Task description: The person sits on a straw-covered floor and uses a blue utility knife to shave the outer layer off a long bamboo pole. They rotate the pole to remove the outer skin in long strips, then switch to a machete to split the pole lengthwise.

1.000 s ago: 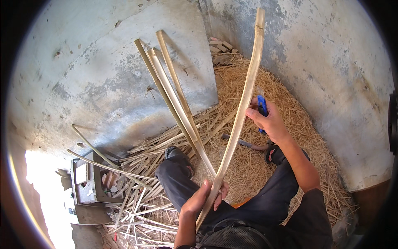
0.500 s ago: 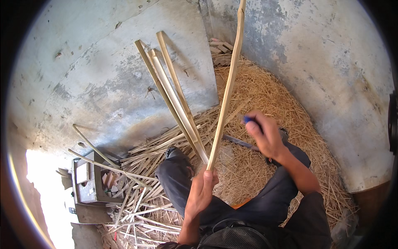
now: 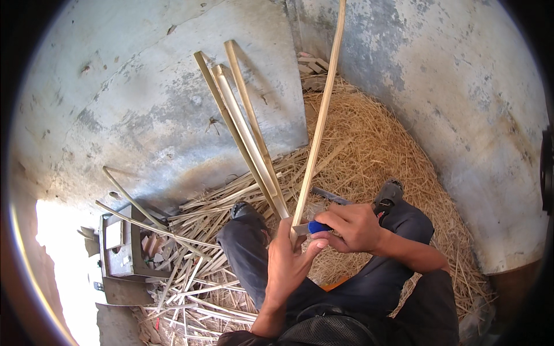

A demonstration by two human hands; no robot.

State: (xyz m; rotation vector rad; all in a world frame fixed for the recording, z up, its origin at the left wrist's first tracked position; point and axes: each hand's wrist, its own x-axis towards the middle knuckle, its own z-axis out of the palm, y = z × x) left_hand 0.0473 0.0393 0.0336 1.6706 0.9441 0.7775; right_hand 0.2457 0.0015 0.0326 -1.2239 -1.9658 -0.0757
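My left hand (image 3: 283, 265) is closed round the lower end of a long pale bamboo strip (image 3: 321, 124), which rises at a slant past the top of the view. In my right hand (image 3: 353, 228) is a small knife with a blue handle (image 3: 319, 227). Its short flat blade (image 3: 301, 229) lies against the strip's lower end, beside my left fingers. The blade's tip is hidden at the left hand. Just beyond the hands, split bamboo lengths (image 3: 248, 130) lean against the wall, their lower ends close behind my left hand.
Straw-like shavings (image 3: 369, 130) heap up beyond my right foot. Several thin strips (image 3: 196, 300) litter the floor at left, beside a box-like case (image 3: 122, 262) holding scraps. A dark flat metal bar (image 3: 330, 195) lies between my feet. Worn walls (image 3: 450, 115) stand ahead and right.
My right hand has come left and down with the knife, from off to the side onto the strip's lower end. The left hand keeps hold of the strip, its thumb now spread outward.
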